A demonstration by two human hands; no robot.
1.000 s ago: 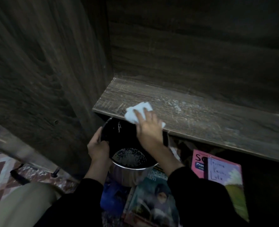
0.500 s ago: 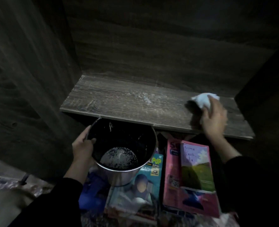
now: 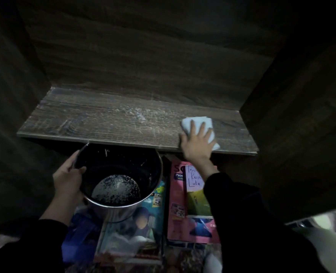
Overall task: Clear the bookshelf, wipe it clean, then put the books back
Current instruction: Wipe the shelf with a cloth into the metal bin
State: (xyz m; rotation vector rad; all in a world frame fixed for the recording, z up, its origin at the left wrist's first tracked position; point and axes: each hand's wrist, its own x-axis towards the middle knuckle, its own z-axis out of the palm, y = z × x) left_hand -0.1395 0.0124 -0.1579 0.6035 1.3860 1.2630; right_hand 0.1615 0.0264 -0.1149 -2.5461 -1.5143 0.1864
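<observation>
The dark wooden shelf board [image 3: 96, 119] holds no books and shows pale dusty streaks near its middle. My right hand [image 3: 197, 143] lies flat with spread fingers on a folded white cloth [image 3: 197, 122], pressing it onto the right part of the board. My left hand [image 3: 67, 178] grips the rim of a dark metal pot [image 3: 121, 180] held just below the shelf's front edge; pale specks cover its bottom. Books lie on the floor below: a teal one [image 3: 143, 223] partly under the pot, and a pink one [image 3: 178, 203] with a green-and-white book [image 3: 196, 196] on top.
Dark wooden side walls [image 3: 293, 115] and a back panel [image 3: 143, 66] close in the shelf on three sides. A blue book [image 3: 78, 231] lies left of the teal one. Patterned floor [image 3: 192, 259] shows at the bottom.
My right hand carried the cloth from the shelf's left front edge, over the pot, across to the right end, then a little back leftward. The left hand kept hold of the pot.
</observation>
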